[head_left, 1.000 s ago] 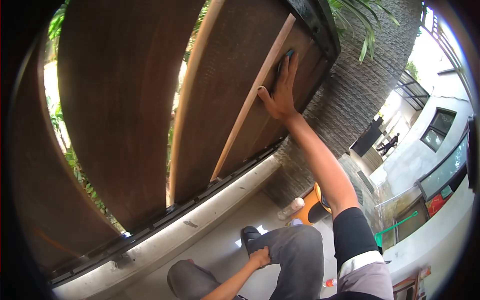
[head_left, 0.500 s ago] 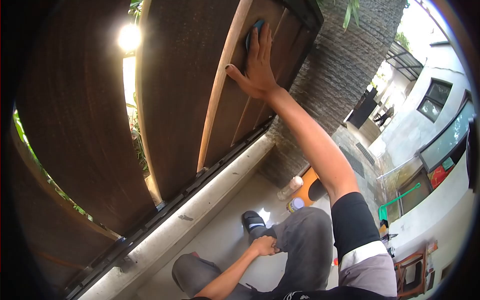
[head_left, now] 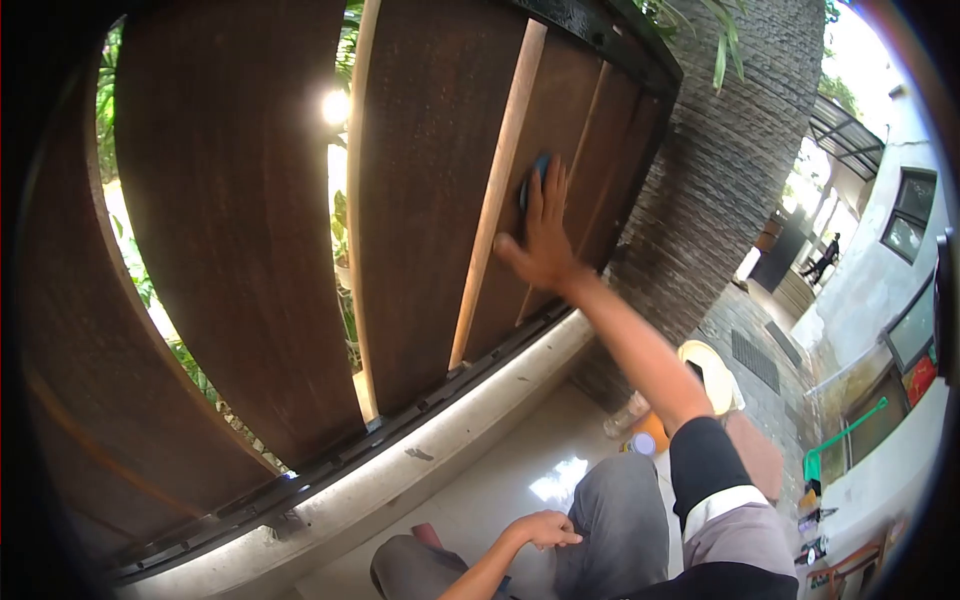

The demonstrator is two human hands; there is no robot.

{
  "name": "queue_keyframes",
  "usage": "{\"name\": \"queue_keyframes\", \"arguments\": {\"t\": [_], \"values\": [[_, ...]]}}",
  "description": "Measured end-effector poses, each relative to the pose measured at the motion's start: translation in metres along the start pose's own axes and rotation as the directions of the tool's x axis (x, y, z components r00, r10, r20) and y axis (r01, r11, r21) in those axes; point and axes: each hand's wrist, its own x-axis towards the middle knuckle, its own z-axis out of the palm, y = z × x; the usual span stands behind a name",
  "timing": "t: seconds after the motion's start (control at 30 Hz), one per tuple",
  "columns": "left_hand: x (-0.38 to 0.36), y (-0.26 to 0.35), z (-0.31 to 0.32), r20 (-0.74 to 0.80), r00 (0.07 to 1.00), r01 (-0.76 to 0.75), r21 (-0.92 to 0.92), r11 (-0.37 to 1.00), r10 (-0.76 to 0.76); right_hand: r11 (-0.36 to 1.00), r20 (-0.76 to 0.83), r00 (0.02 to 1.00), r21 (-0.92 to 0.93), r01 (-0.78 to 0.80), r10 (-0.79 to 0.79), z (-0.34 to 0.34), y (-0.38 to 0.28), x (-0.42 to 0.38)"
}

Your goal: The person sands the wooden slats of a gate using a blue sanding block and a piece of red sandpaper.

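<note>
My right hand [head_left: 547,235] is pressed flat over a blue pad [head_left: 536,180], holding it against a dark brown wooden board [head_left: 560,110]. Its fingers stretch upward and the thumb sticks out towards a pale wooden strip [head_left: 500,190] beside the board. Most of the pad is hidden under the palm and fingers. Low in the view, my left hand [head_left: 548,529] rests by my bent knee [head_left: 622,510] with its fingers curled in, and nothing shows in it.
Wide dark boards [head_left: 220,200] with gaps between them stand over a black bottom rail [head_left: 420,405] and a pale concrete ledge [head_left: 350,500]. A textured stone pillar [head_left: 740,150] rises at the right. A lidded jar [head_left: 640,443] and an orange object [head_left: 656,432] are on the floor.
My right hand has slid down the board with the blue pad. The view has shifted, and my left hand has moved from beside my ankle to by the knee.
</note>
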Motion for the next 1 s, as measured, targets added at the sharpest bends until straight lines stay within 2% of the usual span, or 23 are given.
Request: {"name": "queue_keyframes", "arguments": {"t": [0.07,0.13,0.2,0.23,0.4,0.6,0.63,0.7,0.77,0.8,0.87,0.9,0.97,1.0], "values": [[-0.011,-0.006,-0.009,-0.044,0.998,-0.058,-0.204,0.977,0.05,0.998,0.046,0.998,0.049,-0.044,0.042,0.027,-0.014,-0.058],[-0.009,-0.022,-0.017,-0.147,0.989,-0.054,-0.192,0.98,0.026,0.99,0.079,0.991,0.091,-0.112,0.105,0.063,-0.024,-0.116],[-0.007,-0.042,-0.025,-0.297,0.947,0.048,-0.241,0.969,-0.121,0.972,0.109,0.977,0.128,-0.195,0.181,0.087,-0.037,-0.157],[-0.009,-0.046,-0.029,-0.307,0.936,0.087,-0.273,0.958,-0.173,0.971,0.059,0.981,0.148,-0.189,0.182,0.095,-0.041,-0.166],[-0.02,-0.038,-0.045,-0.354,0.899,0.154,-0.3,0.942,-0.259,0.953,-0.017,0.972,0.2,-0.226,0.234,0.103,-0.049,-0.168],[-0.009,-0.031,-0.046,-0.348,0.871,0.245,-0.303,0.921,-0.346,0.953,0.051,0.978,0.222,-0.207,0.201,0.102,-0.046,-0.172],[-0.011,-0.026,-0.046,-0.358,0.865,0.256,-0.286,0.923,-0.351,0.955,-0.018,0.977,0.215,-0.204,0.213,0.103,-0.05,-0.169],[-0.015,-0.03,-0.045,-0.377,0.851,0.271,-0.28,0.921,-0.365,0.939,-0.059,0.967,0.261,-0.224,0.247,0.101,-0.053,-0.168],[-0.019,-0.046,-0.04,-0.526,0.805,0.212,-0.176,0.961,-0.274,0.918,-0.095,0.954,0.315,-0.242,0.284,0.104,-0.057,-0.166],[-0.024,-0.049,-0.04,-0.529,0.801,0.211,-0.188,0.959,-0.28,0.911,-0.098,0.953,0.337,-0.239,0.286,0.103,-0.056,-0.166],[-0.035,-0.049,-0.041,-0.63,0.725,0.262,-0.123,0.957,-0.279,0.902,-0.079,0.952,0.35,-0.253,0.297,0.099,-0.052,-0.172],[-0.04,-0.039,-0.042,-0.612,0.741,0.255,-0.124,0.959,-0.277,0.908,-0.077,0.959,0.353,-0.228,0.271,0.097,-0.051,-0.172],[-0.06,0.006,-0.048,-0.787,0.578,-0.046,-0.294,0.955,-0.214,0.92,-0.083,0.966,0.333,-0.206,0.247,0.094,-0.047,-0.173],[-0.078,0.035,-0.051,-0.859,0.501,-0.123,-0.185,0.975,-0.099,0.919,-0.038,0.963,0.312,-0.242,0.267,0.092,-0.048,-0.174]]}}
